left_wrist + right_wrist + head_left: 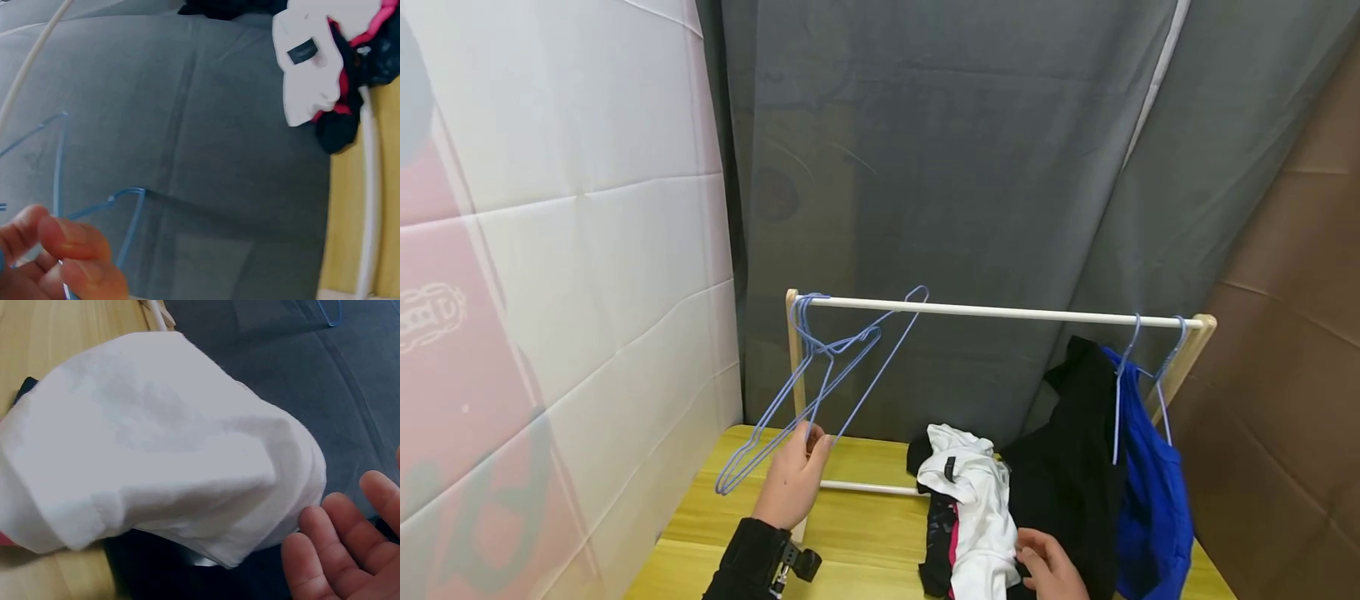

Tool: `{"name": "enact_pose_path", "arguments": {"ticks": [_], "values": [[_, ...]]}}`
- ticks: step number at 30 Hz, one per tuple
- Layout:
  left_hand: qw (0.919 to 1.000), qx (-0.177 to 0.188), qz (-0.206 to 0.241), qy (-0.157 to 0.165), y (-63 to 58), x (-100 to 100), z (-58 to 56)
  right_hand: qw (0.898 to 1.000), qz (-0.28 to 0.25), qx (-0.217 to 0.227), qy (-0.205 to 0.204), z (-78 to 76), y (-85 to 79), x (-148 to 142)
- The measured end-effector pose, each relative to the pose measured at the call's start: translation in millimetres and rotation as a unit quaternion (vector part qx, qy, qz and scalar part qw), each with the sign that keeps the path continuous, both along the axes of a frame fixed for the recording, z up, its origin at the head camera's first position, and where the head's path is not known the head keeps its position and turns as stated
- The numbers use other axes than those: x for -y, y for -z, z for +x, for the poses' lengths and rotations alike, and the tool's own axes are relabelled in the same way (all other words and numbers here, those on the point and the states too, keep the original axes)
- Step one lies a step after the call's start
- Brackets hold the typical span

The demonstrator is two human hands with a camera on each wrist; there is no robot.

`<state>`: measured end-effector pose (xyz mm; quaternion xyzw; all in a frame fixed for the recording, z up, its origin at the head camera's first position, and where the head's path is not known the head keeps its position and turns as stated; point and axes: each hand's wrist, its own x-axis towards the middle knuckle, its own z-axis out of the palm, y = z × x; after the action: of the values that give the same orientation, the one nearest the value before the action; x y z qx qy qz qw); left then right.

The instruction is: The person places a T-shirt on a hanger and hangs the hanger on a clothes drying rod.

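My left hand (793, 479) pinches the wire of a blue clothes hanger (878, 375) between thumb and fingers, at the left end of the rack. In the left wrist view, thin blue hanger wire (59, 169) rises from between the fingertips. My right hand (1051, 567) is beside the right edge of a crumpled white garment (973, 500) in a pile of clothes. The right wrist view shows its loosely bent fingers (303, 565) right at the edge of the white cloth (156, 437), with nothing held between them.
A white rack bar (1000, 312) runs between wooden end posts. Other blue hangers (721, 485) bunch at its left end. A black garment (1063, 454) and a blue garment (1153, 492) hang at the right. Grey curtain (925, 167) stands behind the wooden table (857, 550).
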<state>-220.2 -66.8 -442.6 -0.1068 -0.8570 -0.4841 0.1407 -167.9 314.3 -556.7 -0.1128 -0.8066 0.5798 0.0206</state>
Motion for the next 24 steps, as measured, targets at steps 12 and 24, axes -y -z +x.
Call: {"name": "enact_pose_path", "arguments": {"ticks": [12,24], "values": [[0.9987,0.021,-0.046,0.000,54.5,-3.7,7.9,0.997,0.065,0.024,0.021,-2.3,2.0,15.8],[0.9971,0.074,-0.015,-0.007,87.7,-22.3,13.5,0.978,0.157,-0.133,0.040,-17.2,2.4,68.4]]}}
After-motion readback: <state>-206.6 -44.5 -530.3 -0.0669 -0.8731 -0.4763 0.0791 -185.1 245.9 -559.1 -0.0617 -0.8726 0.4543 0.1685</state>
